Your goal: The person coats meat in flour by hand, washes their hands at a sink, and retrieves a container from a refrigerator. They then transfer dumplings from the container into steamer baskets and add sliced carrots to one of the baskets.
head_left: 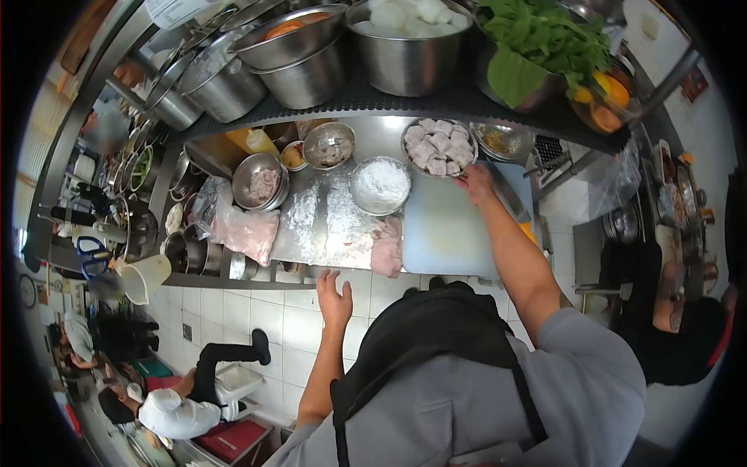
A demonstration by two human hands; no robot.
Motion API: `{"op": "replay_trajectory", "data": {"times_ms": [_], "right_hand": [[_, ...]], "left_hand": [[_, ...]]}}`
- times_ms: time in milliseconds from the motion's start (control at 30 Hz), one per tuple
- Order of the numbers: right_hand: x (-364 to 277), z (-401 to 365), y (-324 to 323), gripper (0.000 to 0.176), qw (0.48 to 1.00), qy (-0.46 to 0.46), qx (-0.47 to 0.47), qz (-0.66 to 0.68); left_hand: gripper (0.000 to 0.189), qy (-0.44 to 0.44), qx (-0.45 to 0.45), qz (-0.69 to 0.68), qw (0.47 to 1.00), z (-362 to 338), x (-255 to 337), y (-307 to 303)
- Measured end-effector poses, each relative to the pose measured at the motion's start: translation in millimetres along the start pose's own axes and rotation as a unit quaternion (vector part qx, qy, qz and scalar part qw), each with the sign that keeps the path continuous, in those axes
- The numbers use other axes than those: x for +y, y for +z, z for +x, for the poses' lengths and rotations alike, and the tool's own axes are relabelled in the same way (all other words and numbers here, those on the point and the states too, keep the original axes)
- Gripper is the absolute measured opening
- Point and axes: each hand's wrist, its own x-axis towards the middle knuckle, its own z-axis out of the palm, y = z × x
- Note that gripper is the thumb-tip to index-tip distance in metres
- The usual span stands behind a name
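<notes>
My right hand (476, 187) reaches across the counter to the near rim of a metal bowl (440, 148) full of pale, flour-coated chunks. Its fingers are closed at that rim; their tips are partly hidden. In front of the counter's near edge, my left hand (334, 299) hangs with its fingers apart and nothing in them. A bowl of white powder (380, 185) stands left of the chunks, with loose powder strewn over the steel beside it. Between that powder and a pale cutting board (447, 226) lies a crumpled pinkish cloth (387, 247).
A knife (510, 194) lies along the board's right side. A plastic bag of pink meat (247, 233) and stacked bowls (261, 181) occupy the left. Overhead, a shelf (436, 107) carries metal pots and leafy greens (545, 47). Other people sit and stand farther off.
</notes>
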Motion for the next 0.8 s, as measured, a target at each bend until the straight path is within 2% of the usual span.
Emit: {"op": "replay_trajectory", "data": {"times_ms": [100, 233, 333, 400, 467, 500, 533, 567, 600, 667, 700, 733, 800], "right_hand": [[-7.0, 18.4, 35.3, 0.021, 0.999, -0.027, -0.013, -0.034], [0.2, 78.9, 72.2, 0.025, 0.997, -0.004, -0.035, -0.064], [0.6, 94.6, 104.5, 0.026, 0.992, -0.007, -0.023, -0.126], [16.2, 121.5, 110.1, 0.022, 0.991, 0.026, -0.021, -0.127], [24.0, 125.0, 101.7, 0.019, 0.991, 0.027, -0.128, -0.041], [18.3, 131.9, 96.2, 0.021, 0.935, -0.037, -0.208, -0.287], [13.1, 139.7, 90.7, 0.022, 0.682, -0.192, -0.223, -0.669], [7.9, 147.8, 85.3, 0.024, 0.485, -0.312, -0.204, -0.791], [60.4, 206.7, 49.8, 0.021, 0.442, -0.532, -0.095, -0.716], [19.0, 133.4, 45.6, 0.014, 0.656, -0.421, -0.095, -0.62], [-5.6, 91.0, 45.9, 0.013, 0.746, -0.372, -0.079, -0.547], [-13.6, 61.4, 36.7, 0.01, 0.765, -0.37, -0.135, -0.51], [-27.0, 15.7, 14.4, 0.014, 0.698, -0.335, -0.212, -0.596]], "left_hand": [[0.035, -0.065, -0.006, 0.002, 0.998, -22.2, 1.7, -9.0], [0.034, -0.155, 0.019, -0.009, 0.988, -44.2, 10.1, -18.9], [0.035, -0.163, 0.056, 0.011, 0.985, -56.5, 20.5, -25.3], [0.038, -0.148, 0.08, 0.041, 0.985, -66.0, 14.8, -24.5], [0.04, -0.212, 0.074, 0.002, 0.974, -69.3, 28.3, -33.0], [0.041, -0.203, 0.085, 0.026, 0.975, -74.6, 23.6, -33.0], [0.042, -0.182, 0.103, 0.046, 0.977, -77.0, 12.7, -28.5], [0.041, -0.183, 0.136, 0.044, 0.973, -78.0, 4.6, -27.6], [0.04, -0.179, 0.169, 0.041, 0.968, -72.2, -3.4, -31.1], [0.033, -0.213, 0.236, -0.026, 0.948, -47.8, -5.3, -52.9], [0.031, -0.196, 0.258, -0.048, 0.945, -22.0, 12.4, -79.5], [0.029, -0.183, 0.276, -0.068, 0.941, 1.6, 33.6, -110.5], [0.029, 0.024, 0.357, -0.027, 0.933, 59.2, 75.6, -174.0]]}}
